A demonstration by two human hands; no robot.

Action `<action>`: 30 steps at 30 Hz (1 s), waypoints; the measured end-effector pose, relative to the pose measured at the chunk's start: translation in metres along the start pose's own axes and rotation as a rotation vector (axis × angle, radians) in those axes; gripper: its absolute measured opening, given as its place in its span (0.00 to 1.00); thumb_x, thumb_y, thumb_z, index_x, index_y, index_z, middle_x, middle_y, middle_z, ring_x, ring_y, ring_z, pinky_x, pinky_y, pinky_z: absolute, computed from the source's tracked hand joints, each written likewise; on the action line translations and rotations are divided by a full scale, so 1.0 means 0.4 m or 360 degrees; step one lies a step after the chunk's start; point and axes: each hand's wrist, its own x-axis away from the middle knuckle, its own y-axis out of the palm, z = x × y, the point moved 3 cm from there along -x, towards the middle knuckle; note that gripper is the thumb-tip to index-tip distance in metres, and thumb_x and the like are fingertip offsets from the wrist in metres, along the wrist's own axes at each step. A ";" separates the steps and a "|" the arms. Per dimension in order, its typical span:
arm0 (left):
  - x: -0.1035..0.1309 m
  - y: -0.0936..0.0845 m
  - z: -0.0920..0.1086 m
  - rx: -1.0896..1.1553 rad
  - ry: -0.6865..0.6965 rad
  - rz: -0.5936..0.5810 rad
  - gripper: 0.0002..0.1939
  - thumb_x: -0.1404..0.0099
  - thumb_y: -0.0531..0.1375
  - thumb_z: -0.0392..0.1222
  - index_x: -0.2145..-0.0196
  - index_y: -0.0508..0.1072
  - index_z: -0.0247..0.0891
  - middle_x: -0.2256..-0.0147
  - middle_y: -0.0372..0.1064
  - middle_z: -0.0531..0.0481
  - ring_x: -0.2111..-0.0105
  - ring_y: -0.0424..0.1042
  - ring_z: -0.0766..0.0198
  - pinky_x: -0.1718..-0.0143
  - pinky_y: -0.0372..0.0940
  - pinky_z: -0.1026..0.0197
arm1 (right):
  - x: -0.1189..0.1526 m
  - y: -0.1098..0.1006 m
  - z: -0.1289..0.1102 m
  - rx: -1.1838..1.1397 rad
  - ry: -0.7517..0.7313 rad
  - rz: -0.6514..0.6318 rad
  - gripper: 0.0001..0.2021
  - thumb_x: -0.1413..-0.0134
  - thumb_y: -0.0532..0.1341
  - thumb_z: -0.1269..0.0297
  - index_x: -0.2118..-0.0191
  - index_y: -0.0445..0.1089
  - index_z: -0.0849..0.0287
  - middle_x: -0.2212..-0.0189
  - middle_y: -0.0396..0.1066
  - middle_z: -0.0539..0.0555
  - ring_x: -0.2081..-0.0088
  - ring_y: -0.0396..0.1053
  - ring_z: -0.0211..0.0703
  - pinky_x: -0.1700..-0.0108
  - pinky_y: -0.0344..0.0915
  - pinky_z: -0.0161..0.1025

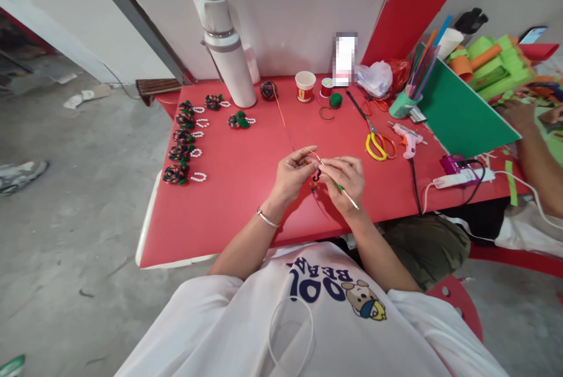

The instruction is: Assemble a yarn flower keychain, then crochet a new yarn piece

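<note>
My right hand pinches a crochet hook, its pale shaft end sticking out toward my forearm. Close against it, my left hand has its fingers closed on yarn and holds up a strand near the hook's tip. A small dark crocheted piece hangs between the two hands. From the left hand an orange strand of yarn runs back to a dark multicoloured yarn ball. Several finished-looking knitted bundles with white bead loops lie in a column at the left.
A white thermos stands at the back, with a paper cup and green yarn to its right. Yellow-and-orange-handled scissors, a pink glue gun and a power strip lie rightward. Beyond a green board is another person's arm.
</note>
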 end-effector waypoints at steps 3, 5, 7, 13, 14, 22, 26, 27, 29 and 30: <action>0.001 -0.003 -0.001 0.0091 -0.0104 -0.0039 0.28 0.57 0.80 0.38 0.56 0.83 0.35 0.75 0.75 0.54 0.84 0.56 0.78 0.82 0.43 0.68 | 0.013 0.010 -0.017 0.0093 -0.0132 0.0149 0.14 0.34 0.67 0.62 0.45 0.79 0.41 0.52 0.84 0.52 0.52 0.74 0.50 0.49 0.72 0.50; 0.003 -0.005 0.002 0.0147 -0.0202 -0.0100 0.27 0.57 0.80 0.37 0.57 0.83 0.35 0.75 0.74 0.55 0.84 0.53 0.79 0.83 0.41 0.68 | 0.011 0.011 -0.013 0.0007 -0.0162 0.0140 0.13 0.32 0.66 0.60 0.45 0.79 0.39 0.51 0.83 0.51 0.52 0.74 0.49 0.49 0.72 0.50; 0.005 -0.006 0.007 0.0176 -0.0294 -0.0158 0.25 0.57 0.80 0.36 0.58 0.84 0.34 0.76 0.74 0.54 0.85 0.52 0.80 0.83 0.40 0.68 | -0.004 0.004 0.003 -0.0169 -0.0133 0.0017 0.12 0.30 0.64 0.56 0.45 0.79 0.39 0.52 0.84 0.50 0.53 0.76 0.48 0.49 0.72 0.50; 0.007 -0.007 0.021 0.0111 -0.0358 -0.0209 0.23 0.56 0.79 0.34 0.59 0.84 0.33 0.75 0.73 0.53 0.83 0.54 0.80 0.82 0.41 0.69 | -0.073 -0.073 0.062 -0.0541 0.0144 -0.0284 0.08 0.33 0.67 0.54 0.51 0.82 0.39 0.59 0.84 0.48 0.55 0.76 0.48 0.48 0.72 0.51; 0.007 -0.007 0.022 0.0102 -0.0350 -0.0212 0.23 0.56 0.79 0.34 0.60 0.84 0.33 0.75 0.73 0.53 0.83 0.54 0.80 0.82 0.41 0.69 | -0.082 -0.086 0.066 -0.0555 0.0185 -0.0313 0.07 0.34 0.67 0.55 0.53 0.82 0.40 0.61 0.84 0.48 0.55 0.76 0.48 0.48 0.72 0.51; 0.006 -0.008 0.023 0.0029 -0.0302 -0.0266 0.24 0.56 0.79 0.36 0.59 0.84 0.32 0.75 0.72 0.54 0.82 0.56 0.78 0.81 0.43 0.68 | -0.075 -0.088 0.095 -0.0897 0.0493 -0.0289 0.07 0.33 0.67 0.54 0.61 0.83 0.45 0.66 0.81 0.50 0.58 0.77 0.46 0.52 0.74 0.48; 0.008 -0.003 0.015 -0.0022 -0.0230 -0.0197 0.27 0.57 0.79 0.36 0.57 0.84 0.34 0.75 0.72 0.55 0.81 0.61 0.75 0.80 0.48 0.68 | -0.045 -0.042 0.082 -0.0861 0.0501 -0.0183 0.11 0.32 0.64 0.49 0.58 0.82 0.45 0.62 0.84 0.50 0.56 0.79 0.48 0.49 0.75 0.52; 0.008 -0.001 0.013 -0.0038 -0.0190 -0.0171 0.28 0.57 0.80 0.37 0.55 0.83 0.34 0.75 0.73 0.55 0.80 0.64 0.74 0.79 0.51 0.68 | -0.039 -0.031 0.070 -0.0751 0.0455 -0.0200 0.11 0.31 0.63 0.49 0.57 0.82 0.45 0.60 0.84 0.50 0.55 0.79 0.49 0.48 0.75 0.54; 0.009 0.002 0.008 -0.0071 -0.0080 -0.0112 0.30 0.56 0.80 0.37 0.53 0.82 0.34 0.75 0.74 0.54 0.77 0.68 0.72 0.75 0.57 0.68 | -0.028 -0.016 0.041 -0.0440 0.0307 -0.0202 0.10 0.30 0.63 0.52 0.55 0.82 0.45 0.58 0.84 0.50 0.54 0.78 0.49 0.47 0.74 0.54; 0.009 0.003 0.006 -0.0088 -0.0024 -0.0081 0.31 0.55 0.79 0.37 0.52 0.82 0.34 0.75 0.75 0.53 0.76 0.70 0.71 0.73 0.60 0.68 | -0.023 -0.011 0.026 -0.0270 0.0226 -0.0173 0.09 0.30 0.63 0.53 0.55 0.82 0.45 0.57 0.85 0.51 0.54 0.78 0.48 0.47 0.74 0.54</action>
